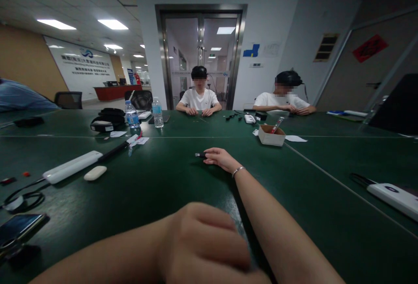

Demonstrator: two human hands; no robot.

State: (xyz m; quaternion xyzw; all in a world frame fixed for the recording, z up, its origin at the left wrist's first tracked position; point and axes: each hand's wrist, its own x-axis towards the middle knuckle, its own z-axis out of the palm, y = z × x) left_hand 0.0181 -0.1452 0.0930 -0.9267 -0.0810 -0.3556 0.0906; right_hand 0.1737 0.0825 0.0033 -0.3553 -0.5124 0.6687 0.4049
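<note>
Out over the green table (156, 214), my right hand (220, 158) reaches forward with a bracelet at its wrist. Its fingers pinch a small black USB stick (200, 155), whose silver metal end points left. Close to the camera, my left hand (209, 245) crosses in front with its fingers curled in. It is slightly blurred, and whatever its fingertips may hold is hidden.
On the left lie a white power bank (73, 166), a white oval case (95, 173) and a phone (21, 227). Water bottles (157, 114) and a small cardboard box (271, 136) stand farther back. Two people (200, 97) sit across. Another white device (395, 197) lies right.
</note>
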